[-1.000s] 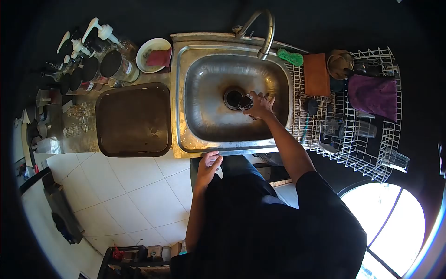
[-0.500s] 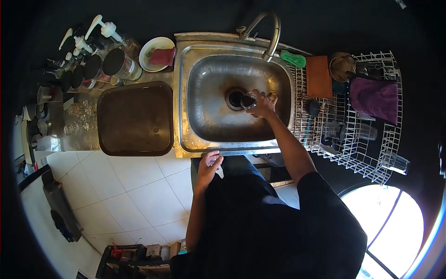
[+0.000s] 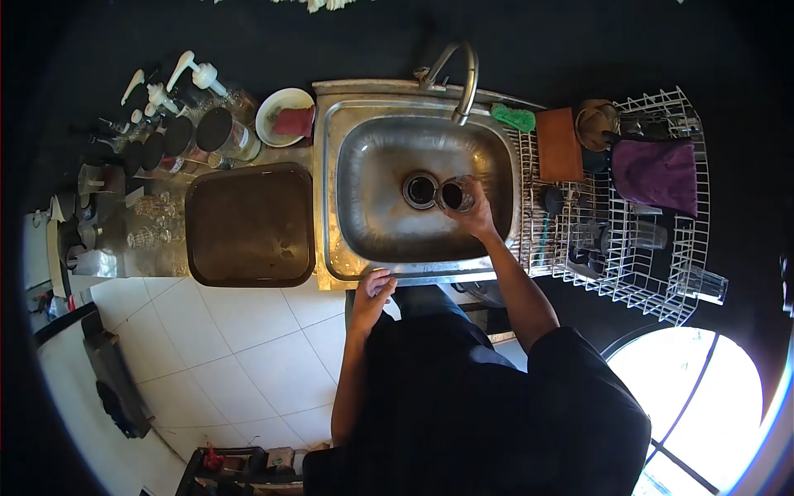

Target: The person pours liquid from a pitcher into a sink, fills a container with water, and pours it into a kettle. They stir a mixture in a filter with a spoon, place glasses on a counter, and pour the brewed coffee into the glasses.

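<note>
My right hand (image 3: 473,212) is closed around a clear glass (image 3: 454,195) with dark contents or a dark inside, held over the basin of the steel sink (image 3: 372,223). The glass is just to the right of the drain (image 3: 420,190). At the sink's front edge, my left hand (image 3: 376,291) has its fingers curled loosely near the rim. Whether anything is in it cannot be made out. The curved faucet (image 3: 470,83) rises behind the basin.
A dark tray (image 3: 248,225) lies left of the sink. Behind it stand a white bowl (image 3: 284,116) with a reddish cloth, jars (image 3: 217,132) and pump bottles. On the right, a wire rack (image 3: 628,273) holds glasses and a purple cloth (image 3: 656,175), near a green scrubber (image 3: 514,117).
My right hand has moved a little to the right with the glass, which has turned so that its open mouth shows. The camera view has shifted slightly. The left hand rests in about the same place.
</note>
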`<action>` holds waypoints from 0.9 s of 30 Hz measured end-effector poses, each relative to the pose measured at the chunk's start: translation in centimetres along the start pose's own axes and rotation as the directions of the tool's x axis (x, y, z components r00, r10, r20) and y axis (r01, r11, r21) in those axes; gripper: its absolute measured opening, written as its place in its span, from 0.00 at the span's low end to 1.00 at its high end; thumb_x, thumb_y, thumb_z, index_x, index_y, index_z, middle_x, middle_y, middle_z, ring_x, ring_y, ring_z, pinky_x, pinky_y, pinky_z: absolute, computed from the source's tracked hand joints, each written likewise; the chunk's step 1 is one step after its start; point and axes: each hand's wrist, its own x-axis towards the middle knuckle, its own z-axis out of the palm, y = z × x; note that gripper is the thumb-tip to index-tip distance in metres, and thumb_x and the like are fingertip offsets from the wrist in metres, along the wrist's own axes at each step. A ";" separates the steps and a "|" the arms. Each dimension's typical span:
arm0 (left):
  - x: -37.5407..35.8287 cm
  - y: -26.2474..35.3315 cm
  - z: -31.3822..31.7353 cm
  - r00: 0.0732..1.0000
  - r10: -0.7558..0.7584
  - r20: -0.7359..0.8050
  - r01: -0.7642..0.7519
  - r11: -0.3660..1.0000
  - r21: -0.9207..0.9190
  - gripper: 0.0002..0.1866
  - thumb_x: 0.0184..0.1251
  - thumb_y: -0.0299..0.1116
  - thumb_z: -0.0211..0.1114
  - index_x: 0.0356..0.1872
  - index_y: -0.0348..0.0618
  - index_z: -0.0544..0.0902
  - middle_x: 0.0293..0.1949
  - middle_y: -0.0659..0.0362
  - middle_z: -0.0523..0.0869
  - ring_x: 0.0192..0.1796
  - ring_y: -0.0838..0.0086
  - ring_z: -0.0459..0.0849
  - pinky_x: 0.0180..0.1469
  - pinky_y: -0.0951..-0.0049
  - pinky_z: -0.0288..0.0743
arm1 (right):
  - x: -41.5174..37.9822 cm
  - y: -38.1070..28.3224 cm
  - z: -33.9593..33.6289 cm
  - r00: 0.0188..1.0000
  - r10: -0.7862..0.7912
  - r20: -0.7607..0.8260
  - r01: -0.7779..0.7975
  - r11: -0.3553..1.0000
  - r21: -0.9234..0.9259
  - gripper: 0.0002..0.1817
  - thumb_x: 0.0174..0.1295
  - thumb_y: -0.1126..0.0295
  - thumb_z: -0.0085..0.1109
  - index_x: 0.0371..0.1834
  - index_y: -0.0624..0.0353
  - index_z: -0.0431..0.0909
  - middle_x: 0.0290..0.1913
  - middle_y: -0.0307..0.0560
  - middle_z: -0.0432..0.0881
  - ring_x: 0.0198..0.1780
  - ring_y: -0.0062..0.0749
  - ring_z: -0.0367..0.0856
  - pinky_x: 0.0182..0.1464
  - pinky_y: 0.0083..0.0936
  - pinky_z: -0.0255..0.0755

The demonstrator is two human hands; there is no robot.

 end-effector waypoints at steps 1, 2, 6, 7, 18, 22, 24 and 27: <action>0.0 0.4 0.0 1.000 0.004 0.009 -0.005 1.000 0.006 0.24 0.71 0.42 0.69 0.61 0.39 0.76 0.48 0.54 0.86 0.46 0.74 0.84 0.42 0.76 0.77 | -0.1 -0.3 -0.2 1.000 -0.006 -0.007 0.006 1.000 0.003 0.48 0.40 0.67 0.83 0.68 0.55 0.66 0.59 0.50 0.82 0.63 0.40 0.80 0.65 0.35 0.72; 0.1 0.6 0.0 1.000 0.014 0.010 -0.015 1.000 0.012 0.24 0.71 0.42 0.69 0.61 0.39 0.76 0.48 0.54 0.86 0.46 0.74 0.84 0.42 0.76 0.77 | -0.1 -0.6 -0.4 1.000 -0.024 0.006 0.024 1.000 0.011 0.48 0.40 0.67 0.83 0.68 0.56 0.66 0.58 0.50 0.82 0.63 0.39 0.80 0.65 0.34 0.72; 0.5 2.2 0.3 1.000 0.025 0.004 -0.025 0.999 0.038 0.23 0.72 0.42 0.68 0.61 0.41 0.76 0.48 0.56 0.86 0.47 0.75 0.84 0.43 0.76 0.77 | -0.5 -3.7 -2.0 0.988 -0.110 0.106 0.108 0.994 0.019 0.48 0.42 0.68 0.83 0.69 0.58 0.66 0.58 0.49 0.80 0.63 0.37 0.78 0.66 0.33 0.71; 0.4 2.7 0.5 1.000 0.014 -0.012 -0.014 0.999 0.042 0.23 0.72 0.42 0.68 0.61 0.41 0.76 0.48 0.56 0.86 0.48 0.75 0.83 0.43 0.76 0.77 | -0.6 -3.3 -2.0 0.988 -0.120 0.098 0.118 0.993 0.022 0.48 0.42 0.68 0.83 0.69 0.58 0.66 0.58 0.49 0.80 0.63 0.37 0.78 0.66 0.33 0.71; 0.2 5.4 1.6 0.991 0.092 -0.097 -0.089 0.995 0.039 0.21 0.72 0.45 0.68 0.58 0.44 0.79 0.46 0.59 0.86 0.46 0.73 0.85 0.45 0.74 0.77 | -0.7 -5.9 -3.7 0.974 -0.136 0.180 0.024 0.855 0.517 0.50 0.42 0.81 0.80 0.72 0.53 0.62 0.62 0.46 0.75 0.66 0.36 0.73 0.66 0.33 0.71; 0.6 5.6 2.2 0.989 0.106 -0.100 -0.105 0.994 0.022 0.17 0.74 0.41 0.65 0.57 0.44 0.80 0.47 0.59 0.88 0.45 0.76 0.85 0.45 0.76 0.77 | -1.1 -9.4 -5.8 0.947 -0.116 0.299 -0.154 0.652 0.742 0.48 0.44 0.83 0.77 0.72 0.53 0.62 0.65 0.48 0.73 0.66 0.37 0.72 0.65 0.33 0.73; 0.7 6.4 2.7 0.984 0.160 -0.081 -0.156 0.987 0.048 0.17 0.75 0.41 0.65 0.57 0.44 0.79 0.48 0.59 0.87 0.45 0.75 0.85 0.45 0.76 0.77 | -1.2 -10.0 -6.9 0.918 -0.151 0.367 -0.201 0.621 0.758 0.48 0.48 0.85 0.73 0.74 0.52 0.60 0.67 0.50 0.70 0.69 0.38 0.70 0.65 0.34 0.74; 0.4 7.8 3.9 0.984 0.172 -0.055 -0.172 0.985 0.008 0.20 0.72 0.43 0.67 0.58 0.41 0.79 0.45 0.59 0.86 0.47 0.75 0.84 0.45 0.75 0.76 | -1.6 -9.8 -7.8 0.929 -0.125 0.348 -0.234 0.530 0.815 0.49 0.50 0.85 0.70 0.77 0.51 0.58 0.69 0.51 0.68 0.71 0.40 0.68 0.64 0.34 0.75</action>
